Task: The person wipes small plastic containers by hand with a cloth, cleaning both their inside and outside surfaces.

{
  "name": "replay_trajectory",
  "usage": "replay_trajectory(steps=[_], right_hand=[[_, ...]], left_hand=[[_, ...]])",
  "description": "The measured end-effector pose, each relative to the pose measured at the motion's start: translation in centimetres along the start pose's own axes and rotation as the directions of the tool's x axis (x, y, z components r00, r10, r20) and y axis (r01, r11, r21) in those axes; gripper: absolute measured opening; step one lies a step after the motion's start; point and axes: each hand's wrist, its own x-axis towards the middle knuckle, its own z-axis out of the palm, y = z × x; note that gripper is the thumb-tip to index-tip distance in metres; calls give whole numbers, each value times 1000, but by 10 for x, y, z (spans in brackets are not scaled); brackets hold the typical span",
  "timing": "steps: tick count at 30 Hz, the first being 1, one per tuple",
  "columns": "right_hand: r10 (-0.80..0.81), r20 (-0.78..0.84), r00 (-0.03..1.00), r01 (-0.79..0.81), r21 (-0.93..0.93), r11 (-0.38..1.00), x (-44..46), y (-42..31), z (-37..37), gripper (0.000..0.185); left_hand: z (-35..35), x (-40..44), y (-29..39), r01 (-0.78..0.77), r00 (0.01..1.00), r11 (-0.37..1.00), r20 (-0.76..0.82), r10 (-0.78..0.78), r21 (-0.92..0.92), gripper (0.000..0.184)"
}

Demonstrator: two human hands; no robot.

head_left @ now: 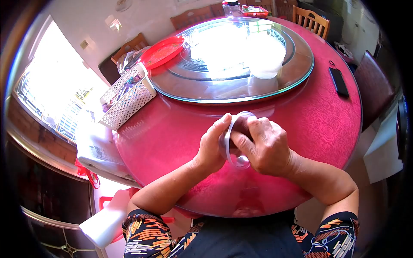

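Note:
A clear, round plastic bowl (241,161) is tilted on its side between my hands, above the near part of the red table. My left hand (211,144) is wrapped around its left outer side, thumb pointing up along the rim. On the right, my right hand (267,144) has its fingers bent over the rim, with the thumb and index finger reaching into the opening. Its fingertips are partly hidden, so whether they also hold something small inside cannot be made out.
A glass turntable (232,95) with strong glare carries whitish round containers (267,58) and a red tray (163,52). A white perforated basket (129,96) of small packets sits at left. A black phone (338,81) lies at right. Wooden chairs (312,21) surround the table (309,124).

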Motion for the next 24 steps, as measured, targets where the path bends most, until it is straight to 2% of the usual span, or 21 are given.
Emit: replay_trajectory(steps=[2, 4, 5, 7, 9, 11, 12, 14, 15, 16, 17, 19, 23, 24], right_hand=[[81, 62, 995, -75, -83, 994, -1, -3, 0, 25], [124, 238, 963, -109, -78, 991, -4, -2, -3, 24], [147, 322, 935, -128, -79, 989, -6, -2, -4, 24], [130, 471, 872, -167, 38, 985, -6, 1, -8, 24], [33, 587, 809, -215, 242, 946, -5, 12, -11, 25], [-9, 523, 852, -269, 454, 849, -9, 15, -7, 25], [-27, 487, 873, -285, 553, 783, -10, 17, -5, 25], [105, 577, 810, -539, 662, 521, -6, 17, -8, 23], [151, 631, 761, -637, 683, 357, -2, 16, -11, 23], [206, 707, 676, -728, 685, 36, 3, 15, -17, 20], [316, 667, 675, -674, 731, -104, 3, 12, -15, 19], [442, 663, 604, -651, 730, -206, 2, 14, -13, 22], [446, 703, 554, -574, 711, -407, -3, 14, -4, 25], [443, 700, 560, -593, 712, -376, -3, 14, -4, 26]], left_hand=[[3, -3, 1, -128, 991, 973, -4, 131, 191, 61], [6, -4, 2, -273, 960, 885, 41, 278, 377, 63], [8, -4, 1, -274, 959, 874, 47, 279, 402, 63], [10, -5, -2, -275, 959, 848, 63, 277, 453, 64], [9, -2, -6, -241, 970, 886, 70, 232, 396, 63], [3, 0, -5, -195, 980, 903, 112, 165, 382, 63], [6, 0, -1, -154, 986, 930, 113, 123, 335, 66], [6, 4, -3, -123, 989, 973, 104, 105, 197, 67], [5, 5, -3, -108, 991, 986, 98, 96, 123, 68], [9, 2, 0, -119, 990, 983, 88, 107, 142, 70], [7, 4, -3, -145, 986, 986, 99, 136, 84, 62], [4, 4, -8, -184, 981, 979, 80, 178, 83, 65], [1, 7, -10, -225, 973, 965, 75, 217, 133, 66], [1, 7, -10, -221, 974, 967, 72, 213, 130, 65]])
